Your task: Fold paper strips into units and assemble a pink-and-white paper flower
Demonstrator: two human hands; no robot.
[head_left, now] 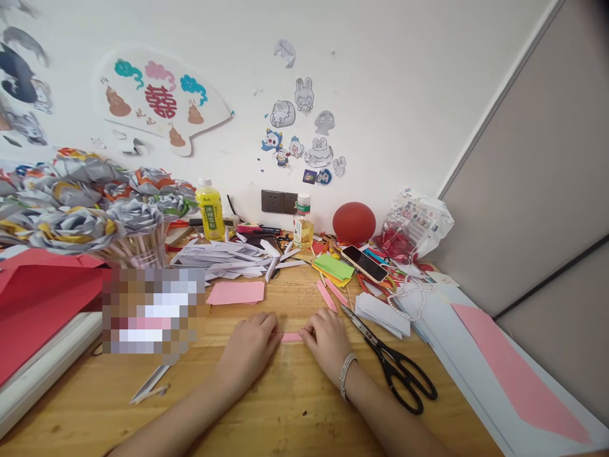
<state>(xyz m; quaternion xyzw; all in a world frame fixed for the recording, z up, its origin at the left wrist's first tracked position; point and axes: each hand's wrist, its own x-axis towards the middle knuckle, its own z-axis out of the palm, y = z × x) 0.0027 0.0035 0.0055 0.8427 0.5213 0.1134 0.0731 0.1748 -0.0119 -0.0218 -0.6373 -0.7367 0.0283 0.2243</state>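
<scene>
Room to pass: tabletop (295, 393), near side, between forearms (190, 416). Obstacles: scissors (379, 347) just beside right hand (329, 339); pink paper stack (236, 292) beyond left hand (252, 346); heaped white paper strips (223, 259) farther back.

A silvery-white, beaded-looking bracelet (347, 377) in several slim strands circles the wrist of the right hand (328, 343), just right of the lower centre of the frame. The left hand (250, 346) is bare, as are the left forearm (190, 406) and right forearm (383, 409) below.
</scene>
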